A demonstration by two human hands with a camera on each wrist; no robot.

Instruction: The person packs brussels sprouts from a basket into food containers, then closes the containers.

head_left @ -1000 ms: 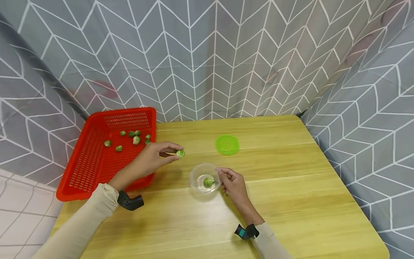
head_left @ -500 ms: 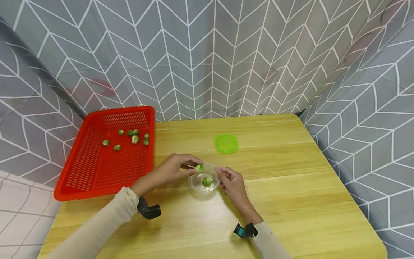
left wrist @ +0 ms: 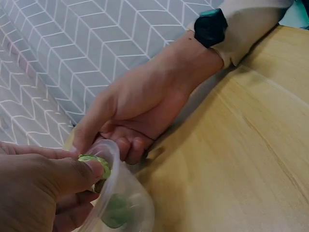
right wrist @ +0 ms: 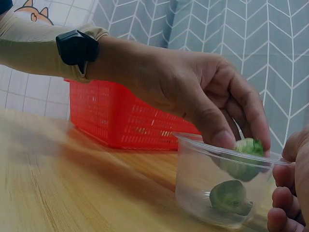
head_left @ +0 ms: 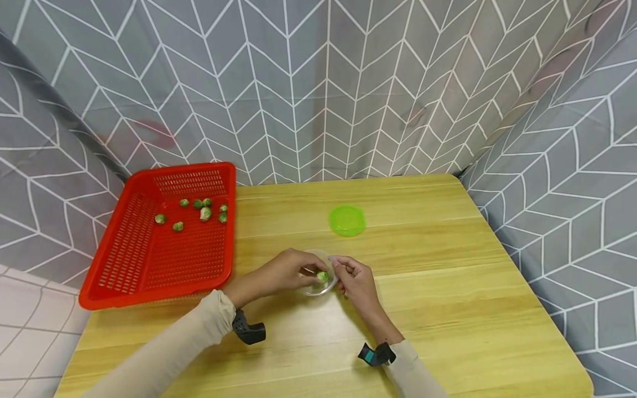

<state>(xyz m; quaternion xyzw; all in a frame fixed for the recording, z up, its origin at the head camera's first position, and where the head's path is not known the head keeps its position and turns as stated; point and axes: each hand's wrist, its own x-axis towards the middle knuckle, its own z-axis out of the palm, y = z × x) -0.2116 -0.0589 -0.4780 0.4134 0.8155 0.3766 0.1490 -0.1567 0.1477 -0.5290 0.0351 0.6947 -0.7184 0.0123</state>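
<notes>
My left hand (head_left: 288,273) pinches a Brussels sprout (right wrist: 249,147) between thumb and fingers, at the mouth of a clear plastic tub (right wrist: 193,179). In the right wrist view the sprout dips partly below the rim. A second Brussels sprout (right wrist: 229,197) lies on the tub's bottom; in the left wrist view it shows blurred through the wall. My right hand (head_left: 357,282) pinches the tub's rim on the right side, thumb on top and the other fingers curled. The tub stands on the wooden table.
A red plastic basket (head_left: 231,232) with several Brussels sprouts (head_left: 205,214) stands at the table's left. Behind the tub lies a green lid (head_left: 347,220). A grey patterned curtain (head_left: 308,83) hangs along the table's back and right edges.
My left hand has moved right and slightly down from beside the basket, carrying the sprout into the tub's mouth. The right hand keeps its hold on the rim.
</notes>
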